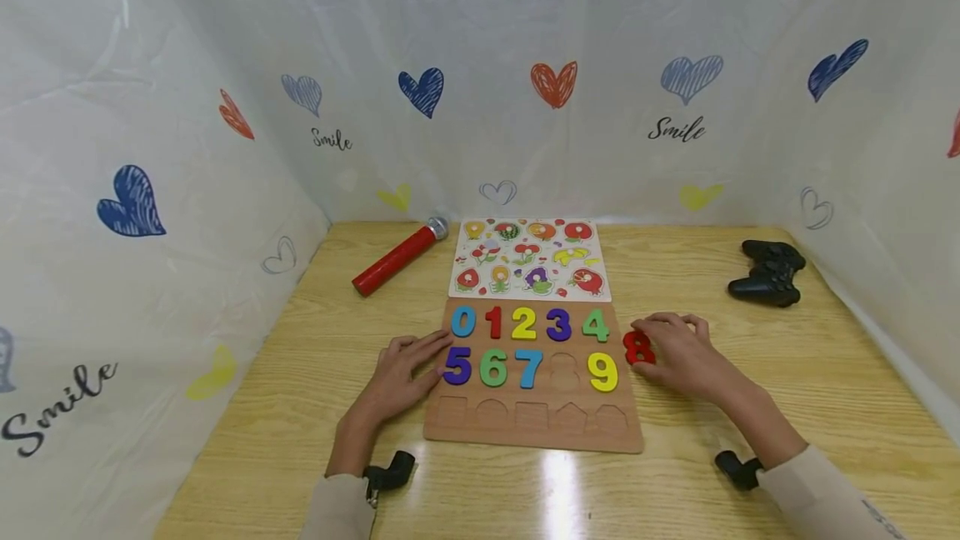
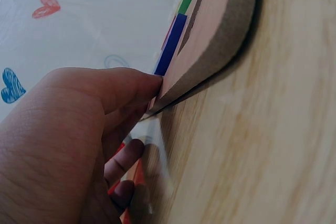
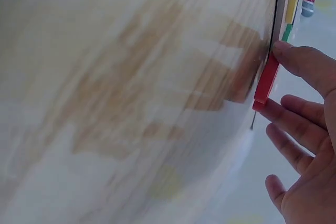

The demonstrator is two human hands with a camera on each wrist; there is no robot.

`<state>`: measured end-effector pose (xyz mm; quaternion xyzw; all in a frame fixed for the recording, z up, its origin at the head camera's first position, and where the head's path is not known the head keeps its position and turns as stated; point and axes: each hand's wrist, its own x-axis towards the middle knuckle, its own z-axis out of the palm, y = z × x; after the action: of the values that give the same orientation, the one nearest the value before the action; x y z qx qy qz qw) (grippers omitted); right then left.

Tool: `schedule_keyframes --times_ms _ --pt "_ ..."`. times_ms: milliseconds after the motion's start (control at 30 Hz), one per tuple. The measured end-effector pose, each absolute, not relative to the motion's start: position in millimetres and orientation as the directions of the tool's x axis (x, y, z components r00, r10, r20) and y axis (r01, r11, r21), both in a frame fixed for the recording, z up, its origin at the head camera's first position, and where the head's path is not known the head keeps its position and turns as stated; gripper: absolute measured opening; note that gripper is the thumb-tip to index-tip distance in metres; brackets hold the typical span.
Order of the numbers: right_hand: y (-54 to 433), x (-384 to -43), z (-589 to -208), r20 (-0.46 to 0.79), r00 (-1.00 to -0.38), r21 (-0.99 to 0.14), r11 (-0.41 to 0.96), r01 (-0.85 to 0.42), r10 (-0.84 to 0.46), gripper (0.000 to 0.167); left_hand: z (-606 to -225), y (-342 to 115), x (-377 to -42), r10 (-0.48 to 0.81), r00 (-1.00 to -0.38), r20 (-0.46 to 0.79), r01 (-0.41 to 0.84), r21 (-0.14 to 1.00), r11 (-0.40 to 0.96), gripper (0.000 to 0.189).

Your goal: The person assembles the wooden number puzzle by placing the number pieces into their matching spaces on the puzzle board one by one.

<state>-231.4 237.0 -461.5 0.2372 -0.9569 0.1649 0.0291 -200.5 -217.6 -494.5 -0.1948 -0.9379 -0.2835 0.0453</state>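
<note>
My right hand (image 1: 686,357) pinches a red number 8 piece (image 1: 638,348) between thumb and fingers, just right of the wooden number board (image 1: 487,432). In the right wrist view, the red 8 (image 3: 266,80) stands on edge between the thumb and a finger, with the other fingers spread. My left hand (image 1: 401,377) rests at the board's left edge, its thumb beside the purple 5 (image 1: 457,366). Coloured digits sit in the board's two upper rows. Between the blue 7 (image 1: 528,368) and yellow 9 (image 1: 602,372) lies a bare 8-shaped recess (image 1: 564,372).
A fruit picture board (image 1: 487,277) lies directly behind the number board. At the back left is a red microphone (image 1: 397,258); a black game controller (image 1: 767,273) lies at the back right. White curtains (image 1: 480,148) with printed hearts surround the wooden table (image 1: 300,357).
</note>
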Motion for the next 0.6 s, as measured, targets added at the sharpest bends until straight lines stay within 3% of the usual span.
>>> schedule_keyframes --times_ms 600 --pt "226.1 -224.9 -451.1 0.193 -0.853 -0.26 0.813 -0.521 -0.485 0.061 -493.7 -217.7 -200.0 0.341 -0.92 0.193 0.391 0.518 0.761 0.049"
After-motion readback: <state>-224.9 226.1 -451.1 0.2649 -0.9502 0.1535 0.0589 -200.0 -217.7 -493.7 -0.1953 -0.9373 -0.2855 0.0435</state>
